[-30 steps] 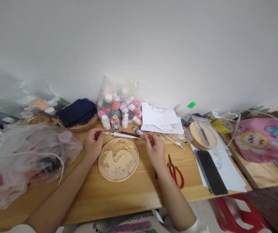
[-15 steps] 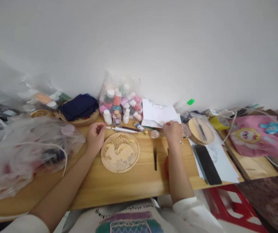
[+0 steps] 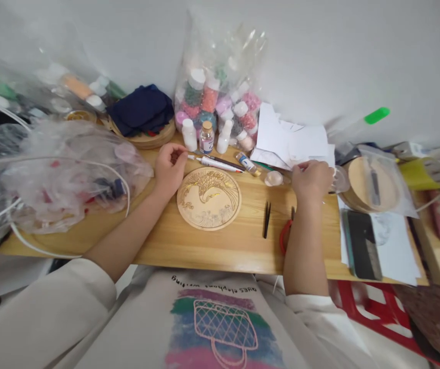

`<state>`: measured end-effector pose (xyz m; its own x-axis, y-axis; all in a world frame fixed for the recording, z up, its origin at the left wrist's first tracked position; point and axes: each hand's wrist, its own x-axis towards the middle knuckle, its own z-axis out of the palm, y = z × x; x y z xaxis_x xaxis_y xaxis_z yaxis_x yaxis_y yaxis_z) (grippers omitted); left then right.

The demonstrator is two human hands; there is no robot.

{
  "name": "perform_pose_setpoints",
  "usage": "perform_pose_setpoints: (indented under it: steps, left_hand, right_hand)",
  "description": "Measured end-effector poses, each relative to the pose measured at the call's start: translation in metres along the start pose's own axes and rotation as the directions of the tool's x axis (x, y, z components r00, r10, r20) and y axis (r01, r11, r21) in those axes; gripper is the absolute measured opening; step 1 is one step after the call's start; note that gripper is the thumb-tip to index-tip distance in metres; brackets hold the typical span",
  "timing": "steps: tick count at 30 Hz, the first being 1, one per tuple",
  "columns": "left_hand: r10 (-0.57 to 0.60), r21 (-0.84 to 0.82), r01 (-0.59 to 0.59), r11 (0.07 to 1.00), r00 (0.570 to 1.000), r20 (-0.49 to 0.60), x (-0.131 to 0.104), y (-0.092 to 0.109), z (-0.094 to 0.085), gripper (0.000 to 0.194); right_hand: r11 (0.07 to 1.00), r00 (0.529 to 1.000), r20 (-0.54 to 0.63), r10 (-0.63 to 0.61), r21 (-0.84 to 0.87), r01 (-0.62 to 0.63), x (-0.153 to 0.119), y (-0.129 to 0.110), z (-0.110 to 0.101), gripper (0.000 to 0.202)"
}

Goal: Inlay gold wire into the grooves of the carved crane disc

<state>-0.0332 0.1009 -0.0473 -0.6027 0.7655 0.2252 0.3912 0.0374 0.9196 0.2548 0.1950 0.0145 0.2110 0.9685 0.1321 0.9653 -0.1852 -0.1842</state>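
Observation:
My left hand (image 3: 170,170) is closed, its fingertips pinched beside the tip of a white paint tube or pen (image 3: 220,164). Whatever it pinches is too small to make out. Just below lies a round wooden plaque (image 3: 209,199) with a bird design in gold line. My right hand (image 3: 311,179) rests closed near the papers (image 3: 291,141), between a small round clear dish (image 3: 274,178) and another clear dish (image 3: 341,179). Its fingertips are bent inward, hiding anything held. Black tweezers (image 3: 266,219) and red-handled scissors (image 3: 283,237) lie nearer me.
Behind the plaque stand white bottles (image 3: 189,135) and a corked jar (image 3: 206,137), before a bag of coloured jars (image 3: 220,97). Plastic bags and a white cable (image 3: 116,174) crowd the left. A phone (image 3: 362,246) lies on papers at right, below wooden discs (image 3: 374,182).
The view has tilted down and come closer, so the table appears higher and larger. Both hands stay at about the same spots on the table, still closed.

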Motion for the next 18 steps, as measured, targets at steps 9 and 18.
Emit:
perform_pose_setpoints:
  steps: [9,18]
  left_hand:
    - [0.157,0.051,-0.16,0.986,0.986,0.055,-0.015,0.023,-0.005,0.008]
    - [0.095,-0.182,-0.039,0.982,0.946,0.309,-0.032,0.035,-0.003,0.008]
  right_hand:
    - [0.905,0.929,-0.277,-0.245,0.279,0.322,-0.012,0.005,-0.023,0.011]
    - [0.453,0.565,0.009,-0.825,0.608,0.652,-0.06,-0.03,-0.028,0.009]
